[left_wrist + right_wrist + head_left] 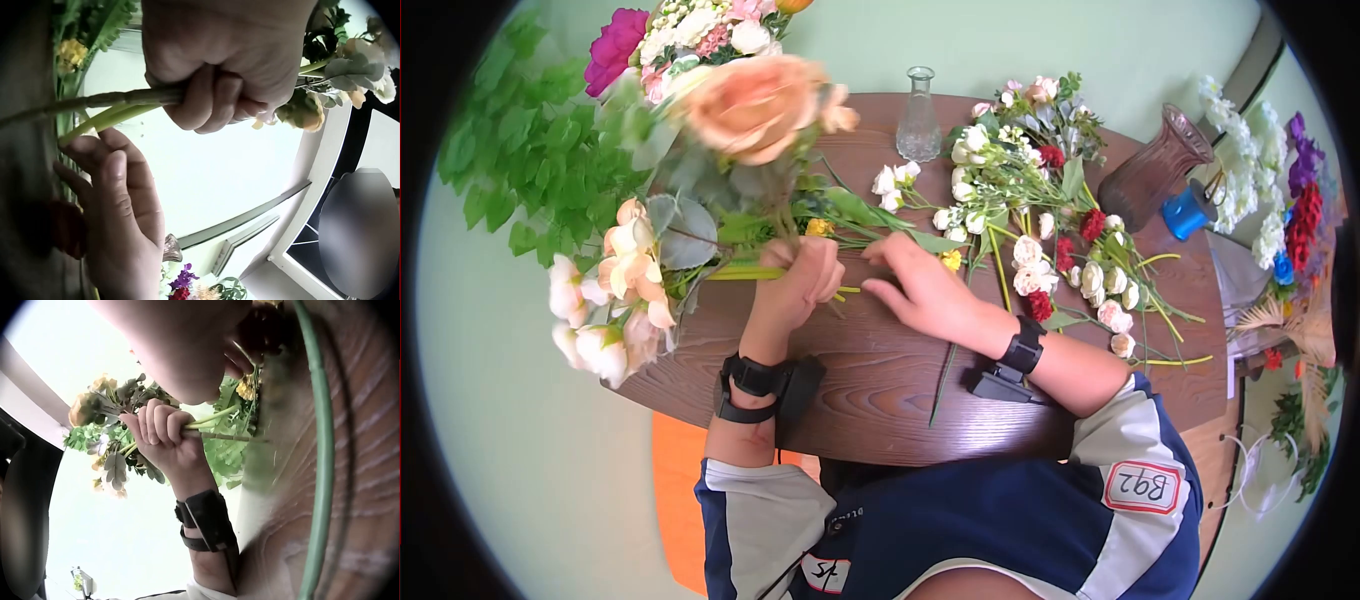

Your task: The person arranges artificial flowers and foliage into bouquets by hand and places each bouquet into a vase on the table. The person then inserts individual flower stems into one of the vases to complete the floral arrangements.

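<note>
- Left grip (798,284): fingers curled into a fist
- Right grip (925,288): fingers loosely extended, thumb apart
- Left forearm (740,442) points forward; right forearm (1088,374) slants inward

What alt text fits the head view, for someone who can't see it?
A person's left grip holds flower stems with a large peach rose at a dark wooden table. The right grip is close beside it. White and red flowers lie to the right; a clear glass vase stands near the far edge.
</note>
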Demonstrator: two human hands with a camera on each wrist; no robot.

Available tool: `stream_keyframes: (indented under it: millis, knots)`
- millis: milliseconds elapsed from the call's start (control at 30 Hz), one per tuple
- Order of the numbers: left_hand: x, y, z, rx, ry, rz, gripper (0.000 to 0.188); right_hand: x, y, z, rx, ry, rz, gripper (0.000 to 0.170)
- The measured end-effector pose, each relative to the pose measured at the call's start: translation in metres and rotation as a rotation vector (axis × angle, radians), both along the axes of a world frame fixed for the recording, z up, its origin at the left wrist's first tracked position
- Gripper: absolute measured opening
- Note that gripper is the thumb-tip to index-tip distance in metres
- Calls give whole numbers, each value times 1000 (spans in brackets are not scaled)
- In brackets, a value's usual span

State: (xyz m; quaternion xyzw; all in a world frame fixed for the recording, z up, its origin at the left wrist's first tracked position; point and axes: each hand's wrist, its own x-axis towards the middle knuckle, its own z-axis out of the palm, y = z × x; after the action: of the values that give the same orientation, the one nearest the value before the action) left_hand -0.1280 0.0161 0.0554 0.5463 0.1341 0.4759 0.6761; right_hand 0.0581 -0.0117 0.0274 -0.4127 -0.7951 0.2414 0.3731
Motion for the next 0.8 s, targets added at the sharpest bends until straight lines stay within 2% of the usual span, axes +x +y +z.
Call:
stream_keyframes:
  millis: [67,167,233,267,333,367,400,467,533,600,667,800]
  knots:
    - [-1,-2,4,-11,38,-10,46,5,5,-1,-40,-62,-126,26]
    - [-1,-5,4,-18,77,-65,43,12,11,8,-41,-86,-198,26]
    - [0,-6,-2,-15,80,-106,42,17,13,16,178,-239,-354,30]
    - [3,-7,-7,31,82,-102,41,20,15,16,181,-239,-351,30]
    - [6,-7,-9,80,85,-94,40,27,18,16,109,-593,-414,35]
    - [5,-8,-8,45,133,-88,39,29,17,16,69,-631,-413,27]
    - [5,-8,-8,9,181,-82,38,31,18,19,71,-628,-411,27]
    - [5,-3,-7,58,217,-74,41,35,22,27,4,-746,-379,14]
    - [4,-1,-9,42,478,5,43,39,23,26,75,-695,-372,9]
    - [7,2,-19,-7,455,83,46,39,22,36,88,-534,-440,10]
    - [6,5,-20,-98,202,-32,41,40,21,42,71,-488,-476,14]
    - [11,4,-15,-166,137,2,48,48,24,54,173,-378,-565,21]
